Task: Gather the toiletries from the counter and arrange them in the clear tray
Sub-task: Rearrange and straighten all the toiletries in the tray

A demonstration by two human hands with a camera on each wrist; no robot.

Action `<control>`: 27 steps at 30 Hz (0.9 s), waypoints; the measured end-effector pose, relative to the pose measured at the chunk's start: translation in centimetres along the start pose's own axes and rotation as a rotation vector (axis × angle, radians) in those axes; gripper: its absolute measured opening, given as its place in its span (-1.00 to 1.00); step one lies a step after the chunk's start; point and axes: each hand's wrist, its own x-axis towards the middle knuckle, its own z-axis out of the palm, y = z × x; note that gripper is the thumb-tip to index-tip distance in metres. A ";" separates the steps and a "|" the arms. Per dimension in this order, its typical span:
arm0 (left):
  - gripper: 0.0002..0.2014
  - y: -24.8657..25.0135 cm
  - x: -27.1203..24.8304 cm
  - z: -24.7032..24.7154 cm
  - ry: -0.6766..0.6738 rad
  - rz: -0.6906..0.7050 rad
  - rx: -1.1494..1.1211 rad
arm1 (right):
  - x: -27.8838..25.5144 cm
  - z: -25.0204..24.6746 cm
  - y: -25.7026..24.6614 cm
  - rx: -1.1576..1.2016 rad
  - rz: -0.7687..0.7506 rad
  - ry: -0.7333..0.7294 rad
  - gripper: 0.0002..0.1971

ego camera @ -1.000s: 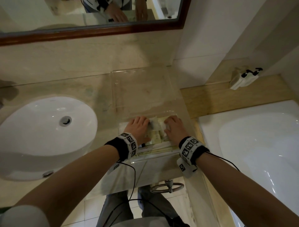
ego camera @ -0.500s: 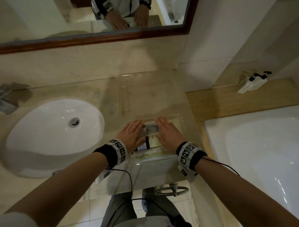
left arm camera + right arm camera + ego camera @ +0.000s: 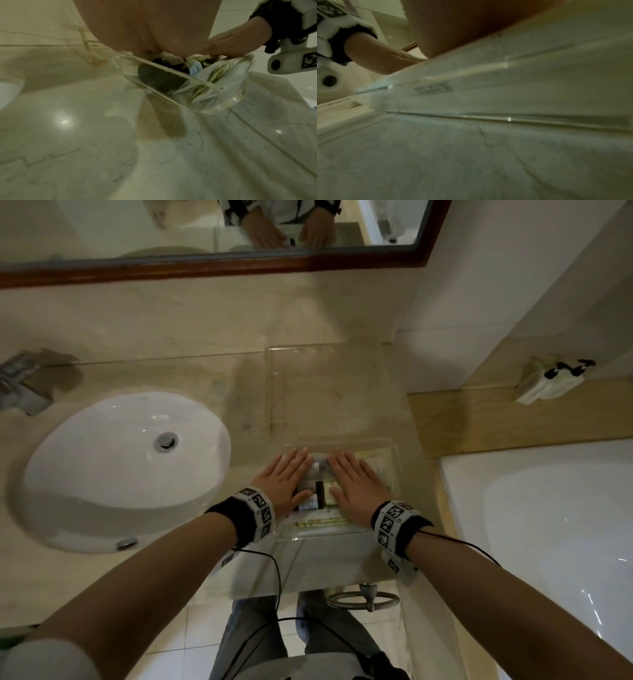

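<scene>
A small clear tray (image 3: 394, 474) sits at the counter's front edge, holding a dark bottle (image 3: 318, 495) and pale toiletry packets (image 3: 374, 465). My left hand (image 3: 286, 479) and right hand (image 3: 354, 484) lie flat side by side on these items, fingers straight, pressing down. In the left wrist view the tray wall (image 3: 171, 83) shows the dark bottle (image 3: 154, 77) and the white packets (image 3: 223, 77) inside, with my right hand (image 3: 228, 42) on top. The right wrist view is filled by the tray's side (image 3: 505, 81) and my palm (image 3: 462, 24).
A larger clear tray (image 3: 329, 392) lies just behind, against the wall. A white sink (image 3: 126, 467) is to the left, a white bathtub (image 3: 548, 525) to the right. A wooden ledge holds a pale pouch (image 3: 548, 381). A mirror (image 3: 205, 234) hangs above.
My fingers were curled over the packets a second ago; they have straightened, and both palms now lie flat on the items. The tray has stayed in place.
</scene>
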 end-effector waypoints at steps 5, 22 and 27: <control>0.20 0.9 -0.6 0.1 0.041 -0.111 -0.118 | -0.8 -0.4 0.3 0.144 0.067 0.149 -0.42; -0.02 6.0 0.9 1.9 0.120 -0.240 -0.115 | -1.1 2.8 2.4 0.085 0.256 0.274 -0.21; -0.03 5.8 1.0 1.9 0.129 -0.232 -0.077 | -1.1 2.7 2.0 0.093 0.241 0.254 -0.24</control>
